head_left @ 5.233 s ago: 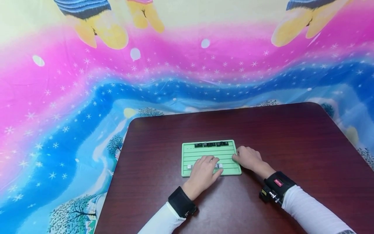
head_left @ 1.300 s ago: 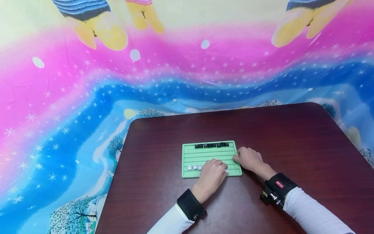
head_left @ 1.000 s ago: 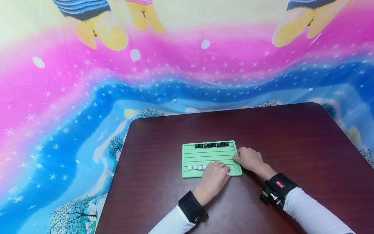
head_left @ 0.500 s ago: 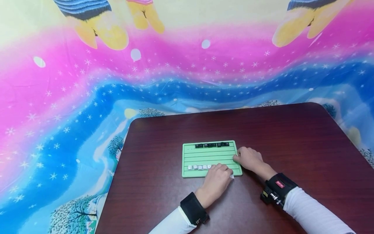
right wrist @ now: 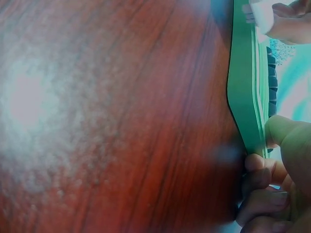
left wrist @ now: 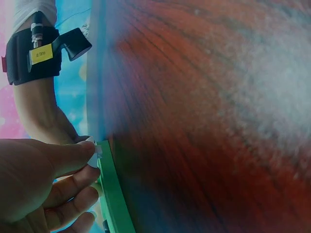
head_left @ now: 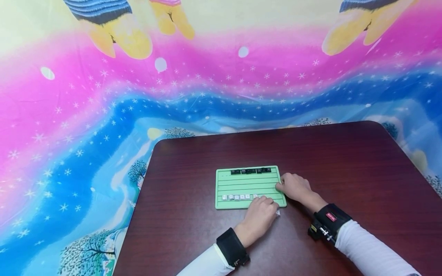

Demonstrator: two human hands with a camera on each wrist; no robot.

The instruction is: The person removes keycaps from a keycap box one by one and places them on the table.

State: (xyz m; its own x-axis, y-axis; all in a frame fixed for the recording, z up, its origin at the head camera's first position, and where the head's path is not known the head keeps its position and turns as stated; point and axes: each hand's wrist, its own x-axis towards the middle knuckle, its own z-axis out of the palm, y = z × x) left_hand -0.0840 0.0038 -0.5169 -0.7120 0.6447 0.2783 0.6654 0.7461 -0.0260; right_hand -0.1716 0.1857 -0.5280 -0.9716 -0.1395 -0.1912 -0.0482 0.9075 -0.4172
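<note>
Green, probably plastic, the grooved board [head_left: 246,185] lies flat on the dark wooden table [head_left: 193,165], its long side facing the person. Along its near edge stands a row of white keycaps [head_left: 242,197], starting close to the near left corner; the right end of that row is partly hidden by the left hand [head_left: 261,214]. Black keycaps [head_left: 248,171] line the far edge, nearer the far right corner than the far left.

The left hand pinches one single white keycap [left wrist: 92,151] between thumb and index fingertip, just beside the board's near edge and close to its near right corner. Whether that cap touches the board I cannot tell (nor can I read any marking on it). The right hand [head_left: 296,186] grips the board's right edge, thumb against the upper face and curled fingers at the outer side.

As for handling, the single cap looks very light, stiff and smooth, so it could slip or twist if squeezed at a corner; two opposite side walls would make the surest hold. The board seems thin, rigid and light enough to slide on the glossy table, so it is best held by a short edge, as now, away from the loose-looking caps.
</note>
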